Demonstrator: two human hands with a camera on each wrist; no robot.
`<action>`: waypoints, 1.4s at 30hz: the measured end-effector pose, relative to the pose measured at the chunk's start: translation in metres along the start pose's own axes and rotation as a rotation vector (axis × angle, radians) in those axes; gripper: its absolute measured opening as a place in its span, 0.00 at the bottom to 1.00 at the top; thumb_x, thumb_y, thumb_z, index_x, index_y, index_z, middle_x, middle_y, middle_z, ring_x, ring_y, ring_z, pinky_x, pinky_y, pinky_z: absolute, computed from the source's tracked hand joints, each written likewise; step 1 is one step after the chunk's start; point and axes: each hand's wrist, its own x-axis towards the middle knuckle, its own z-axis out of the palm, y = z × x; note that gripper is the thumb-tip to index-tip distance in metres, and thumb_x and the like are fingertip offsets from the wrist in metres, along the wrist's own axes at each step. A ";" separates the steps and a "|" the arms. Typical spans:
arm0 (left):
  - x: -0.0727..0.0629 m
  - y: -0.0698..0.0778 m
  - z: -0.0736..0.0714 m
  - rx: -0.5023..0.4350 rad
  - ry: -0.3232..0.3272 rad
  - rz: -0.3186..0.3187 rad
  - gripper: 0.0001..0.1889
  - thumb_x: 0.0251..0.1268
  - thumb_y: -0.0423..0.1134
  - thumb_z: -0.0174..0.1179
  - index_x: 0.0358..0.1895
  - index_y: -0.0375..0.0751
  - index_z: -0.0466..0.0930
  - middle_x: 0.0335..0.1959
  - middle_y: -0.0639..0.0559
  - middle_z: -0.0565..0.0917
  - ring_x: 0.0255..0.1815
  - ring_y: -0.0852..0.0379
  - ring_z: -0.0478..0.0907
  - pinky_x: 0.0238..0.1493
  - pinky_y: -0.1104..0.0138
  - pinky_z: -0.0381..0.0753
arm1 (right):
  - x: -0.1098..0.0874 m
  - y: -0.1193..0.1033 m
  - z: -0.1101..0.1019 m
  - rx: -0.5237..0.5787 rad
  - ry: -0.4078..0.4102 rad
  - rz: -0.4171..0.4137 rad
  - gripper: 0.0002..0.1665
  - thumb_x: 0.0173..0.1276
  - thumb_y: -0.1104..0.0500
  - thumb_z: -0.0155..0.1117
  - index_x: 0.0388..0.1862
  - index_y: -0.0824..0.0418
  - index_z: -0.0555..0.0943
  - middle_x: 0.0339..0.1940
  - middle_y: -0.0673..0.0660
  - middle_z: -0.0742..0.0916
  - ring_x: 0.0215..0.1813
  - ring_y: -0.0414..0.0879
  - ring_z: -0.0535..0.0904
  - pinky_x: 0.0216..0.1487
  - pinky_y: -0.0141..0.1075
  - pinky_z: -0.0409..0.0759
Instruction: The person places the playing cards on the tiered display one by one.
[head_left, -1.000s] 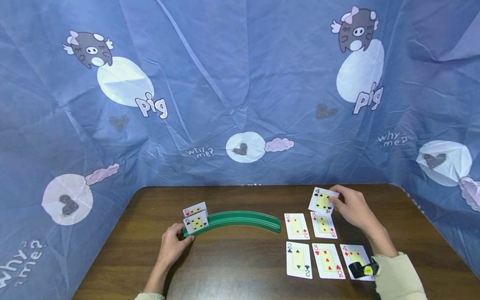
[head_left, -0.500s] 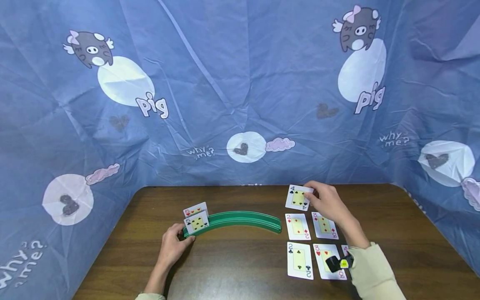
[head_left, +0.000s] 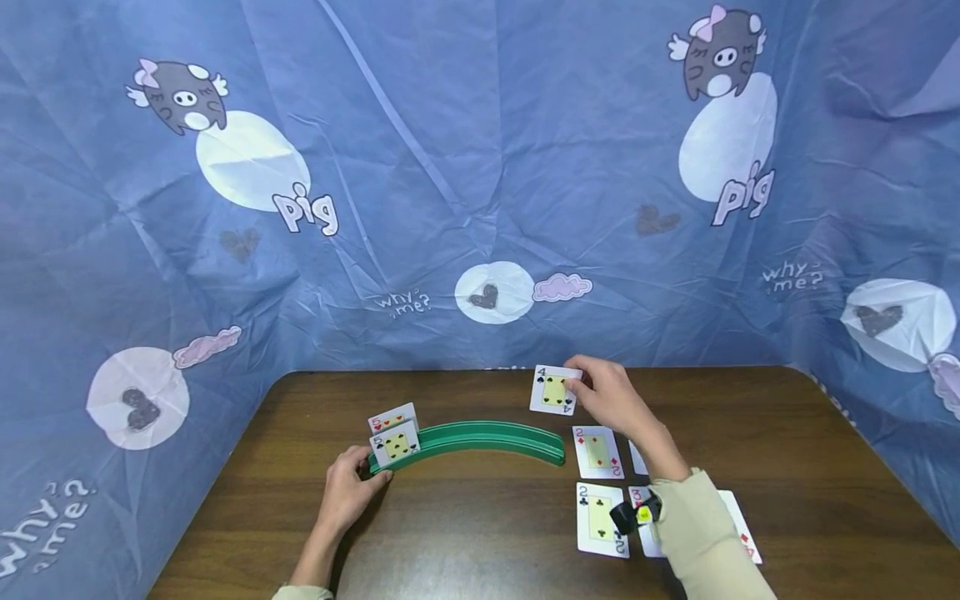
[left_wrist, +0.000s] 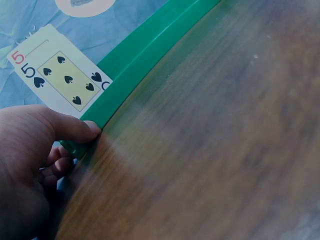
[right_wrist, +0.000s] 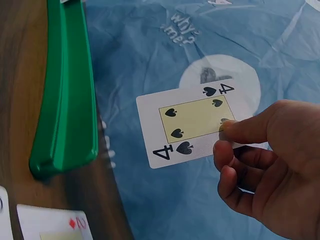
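My left hand point(head_left: 348, 492) grips the left end of a curved green card holder point(head_left: 480, 435), thumb on its front face in the left wrist view. Two playing cards stand upright in that end: a five of spades point(left_wrist: 70, 80) in front and a five of hearts point(head_left: 392, 415) behind it, mostly covered. My right hand point(head_left: 611, 396) pinches the four of spades point(right_wrist: 187, 122) by its right edge between thumb and fingers, face toward me. The card is in the air, above and behind the holder's right end. The rest of the holder's slot holds no card.
Face-up cards lie on the wooden table point(head_left: 450, 533) to the right: a two of diamonds point(head_left: 597, 452), a two of clubs point(head_left: 600, 518) and others partly hidden under my right forearm. A blue printed cloth point(head_left: 420, 208) hangs behind the table.
My right hand has carried the four of spades leftward, from above the three of diamonds to near the holder's right end. The left hand and the holder stay in place.
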 end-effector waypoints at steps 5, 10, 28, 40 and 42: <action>0.001 0.000 0.000 0.006 -0.006 -0.007 0.12 0.49 0.30 0.72 0.39 0.33 0.85 0.33 0.47 0.80 0.38 0.54 0.70 0.41 0.65 0.65 | 0.006 -0.009 0.010 0.013 -0.012 -0.039 0.08 0.70 0.65 0.62 0.46 0.63 0.84 0.32 0.57 0.85 0.30 0.43 0.73 0.31 0.33 0.70; 0.001 -0.001 0.000 0.006 -0.001 0.002 0.11 0.48 0.30 0.72 0.37 0.33 0.84 0.31 0.47 0.78 0.37 0.54 0.69 0.40 0.66 0.65 | 0.012 -0.017 0.022 0.032 -0.025 -0.071 0.08 0.70 0.64 0.63 0.45 0.62 0.84 0.32 0.56 0.86 0.30 0.42 0.73 0.32 0.33 0.70; 0.001 0.000 0.001 0.003 0.005 0.006 0.12 0.48 0.30 0.72 0.38 0.34 0.85 0.32 0.47 0.79 0.38 0.54 0.70 0.41 0.65 0.65 | 0.032 -0.051 0.067 0.055 -0.053 -0.125 0.07 0.70 0.64 0.63 0.44 0.61 0.86 0.39 0.57 0.89 0.37 0.43 0.77 0.43 0.39 0.76; 0.000 0.001 0.000 -0.001 0.012 0.012 0.11 0.47 0.30 0.73 0.36 0.35 0.84 0.31 0.48 0.79 0.37 0.55 0.70 0.40 0.66 0.65 | 0.037 -0.060 0.092 0.058 -0.062 -0.178 0.08 0.70 0.64 0.63 0.45 0.61 0.85 0.43 0.59 0.89 0.44 0.48 0.82 0.51 0.45 0.78; -0.001 0.001 0.000 -0.003 0.014 0.008 0.11 0.47 0.30 0.73 0.35 0.35 0.84 0.31 0.48 0.79 0.37 0.55 0.69 0.40 0.66 0.65 | 0.038 -0.061 0.095 0.063 -0.061 -0.193 0.08 0.70 0.64 0.62 0.45 0.62 0.85 0.43 0.59 0.89 0.46 0.50 0.83 0.52 0.46 0.79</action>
